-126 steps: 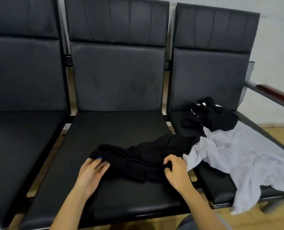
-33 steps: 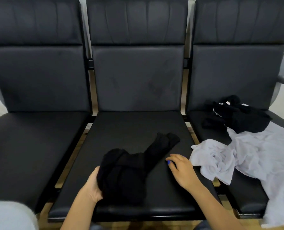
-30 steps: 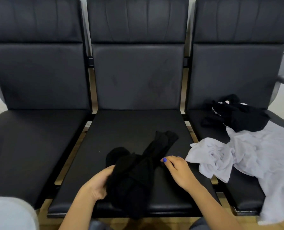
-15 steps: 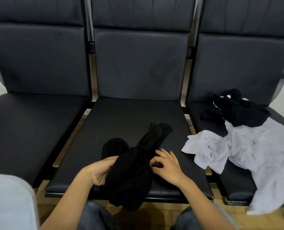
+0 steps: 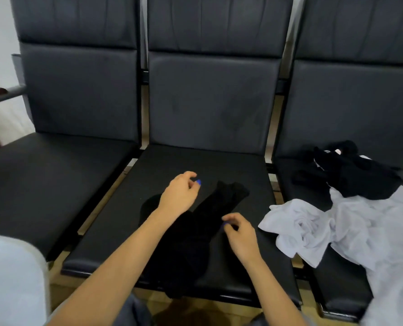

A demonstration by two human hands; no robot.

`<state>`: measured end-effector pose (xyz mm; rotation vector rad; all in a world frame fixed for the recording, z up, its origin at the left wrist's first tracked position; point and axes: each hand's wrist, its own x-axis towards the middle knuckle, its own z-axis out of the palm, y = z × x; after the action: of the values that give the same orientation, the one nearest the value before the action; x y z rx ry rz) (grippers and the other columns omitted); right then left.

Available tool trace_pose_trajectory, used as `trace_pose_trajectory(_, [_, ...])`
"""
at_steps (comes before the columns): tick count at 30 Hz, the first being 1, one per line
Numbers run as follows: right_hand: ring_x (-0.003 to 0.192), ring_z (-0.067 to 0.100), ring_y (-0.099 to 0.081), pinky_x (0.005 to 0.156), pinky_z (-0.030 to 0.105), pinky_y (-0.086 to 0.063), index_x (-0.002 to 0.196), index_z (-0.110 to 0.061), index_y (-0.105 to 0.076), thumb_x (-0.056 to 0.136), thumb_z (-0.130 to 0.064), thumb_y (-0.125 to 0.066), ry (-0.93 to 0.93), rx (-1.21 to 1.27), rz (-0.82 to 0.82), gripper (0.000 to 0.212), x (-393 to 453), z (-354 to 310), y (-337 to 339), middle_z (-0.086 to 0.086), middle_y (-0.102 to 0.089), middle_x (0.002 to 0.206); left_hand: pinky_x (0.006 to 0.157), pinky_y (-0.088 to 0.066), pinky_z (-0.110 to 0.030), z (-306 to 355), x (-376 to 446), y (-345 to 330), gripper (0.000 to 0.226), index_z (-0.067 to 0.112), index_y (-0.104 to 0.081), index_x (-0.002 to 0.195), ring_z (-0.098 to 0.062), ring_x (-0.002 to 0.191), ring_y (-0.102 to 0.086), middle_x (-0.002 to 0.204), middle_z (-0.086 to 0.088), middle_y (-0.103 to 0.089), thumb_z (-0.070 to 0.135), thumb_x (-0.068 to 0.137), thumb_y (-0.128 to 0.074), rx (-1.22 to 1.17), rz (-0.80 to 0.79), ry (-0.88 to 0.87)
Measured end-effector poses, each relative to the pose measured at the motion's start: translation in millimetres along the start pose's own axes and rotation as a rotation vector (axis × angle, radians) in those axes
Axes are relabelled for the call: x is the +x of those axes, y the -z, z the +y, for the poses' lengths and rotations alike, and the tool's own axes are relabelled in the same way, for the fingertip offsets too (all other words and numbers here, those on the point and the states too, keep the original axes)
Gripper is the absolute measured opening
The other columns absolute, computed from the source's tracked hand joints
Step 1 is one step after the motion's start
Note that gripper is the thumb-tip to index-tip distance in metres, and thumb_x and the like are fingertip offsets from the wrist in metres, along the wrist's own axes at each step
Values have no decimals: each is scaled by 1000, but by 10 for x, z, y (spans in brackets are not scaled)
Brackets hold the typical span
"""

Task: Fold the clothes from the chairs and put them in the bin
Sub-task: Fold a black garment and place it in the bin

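Lying across the middle chair seat (image 5: 172, 165): one black garment (image 5: 195, 236), bunched and crumpled, its near end drooping over the seat's front edge, its far end a narrow strip pointing away and rightward.

Left hand (image 5: 179, 196): raised over the garment's left part, forearm crossing above it; fingers loosely curled, thumb and forefinger near each other, nothing visibly held. The garment sits below and to the right of this hand; a rounded lobe of dark cloth shows just left of the wrist.

Right hand (image 5: 239, 234): at the garment's right edge, fingers bent, fingertips close together. Whether they pinch the fabric or merely touch it cannot be told.

Right chair seat (image 5: 287, 168), beyond the right hand: one white garment (image 5: 336, 231), rumpled, spread across the seat and spilling off its front; its nearest fold lies just right of the right hand, apart from it. Second black garment (image 5: 351, 175), heaped at the back of that seat, overlapping the white one's far edge.

Left chair seat (image 5: 43, 180), left of the left hand: bare upholstery.

Bin (image 5: 12, 278): pale rounded form at lower left, only partly in view; contents not visible.
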<state>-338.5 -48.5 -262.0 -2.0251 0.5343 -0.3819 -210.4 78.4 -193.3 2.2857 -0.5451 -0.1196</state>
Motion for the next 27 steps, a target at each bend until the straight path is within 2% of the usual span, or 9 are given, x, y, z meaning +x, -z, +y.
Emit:
trace_pose_trajectory(2, [87,8,-61,86,28,-50,95,-21,-60,88,2,-53,-115,196,90,25,65,7,53,-5,-64,94,96,-47,-39,136,149,-237,43,17,-50,135,-21,113,-57,122,-2,-59,32,95,-54,96,-110,-30])
trace_pose_trajectory(5, [78,14,-64,67,15,-48,101,-16,-56,91,2,-48,-193,349,105,23,74,-10,114,2,-62,95,100,-45,-41,143,296,-636,64,12,-38,143,-28,122,-51,135,-10,-52,39,90,-61,127,-254,53])
trace_pose_trajectory(7, [74,13,-64,64,14,-46,106,-16,-54,92,0,-47,-219,394,89,22,54,-6,147,2,-61,96,97,-46,-39,59,329,-834,67,9,-40,139,-29,121,-52,132,-11,-54,41,86,-67,144,-259,131])
trace_pose_trajectory(9, [74,11,-64,60,12,-45,112,-17,-51,93,-2,-47,-253,426,65,25,38,10,176,4,-61,98,90,-47,-34,-30,323,-953,52,11,-51,127,-25,114,-56,119,-5,-59,39,86,-67,132,-200,156])
trace_pose_trajectory(13, [72,10,-61,67,17,-49,125,-12,-44,93,-1,-48,-285,521,134,34,78,32,227,5,-59,94,66,-41,-24,-69,90,-925,15,15,-54,87,-15,80,-56,82,4,-55,27,95,-58,-324,-155,115])
trace_pose_trajectory(17, [73,17,-58,69,28,-51,135,-8,-39,94,-2,-48,-357,591,169,43,156,65,253,4,-56,87,73,-51,-27,-179,-292,-569,12,13,-55,106,-17,91,-64,102,-5,-66,15,95,-58,-848,-222,287])
trace_pose_trajectory(22, [63,16,-59,60,28,-52,137,-13,-39,94,-8,-53,-337,436,-40,45,100,88,176,7,-59,90,85,-52,-38,-336,-631,-169,32,15,-63,119,-25,103,-66,116,-11,-68,12,87,-59,-1151,-318,424])
trace_pose_trajectory(24, [69,15,-60,67,33,-55,138,-18,-40,94,-15,-56,-228,208,-70,47,50,112,141,2,-62,90,87,-49,-39,-326,-696,-84,30,15,-71,110,-24,99,-69,115,-10,-69,28,87,-57,-1233,-355,490])
trace_pose_trajectory(27, [90,19,-62,82,41,-54,142,-21,-37,93,-35,-56,-179,-16,-67,54,59,107,108,0,-61,105,85,-47,-39,-309,-729,-19,56,10,-71,112,-26,98,-69,114,-10,-70,53,94,-40,-1290,-404,578])
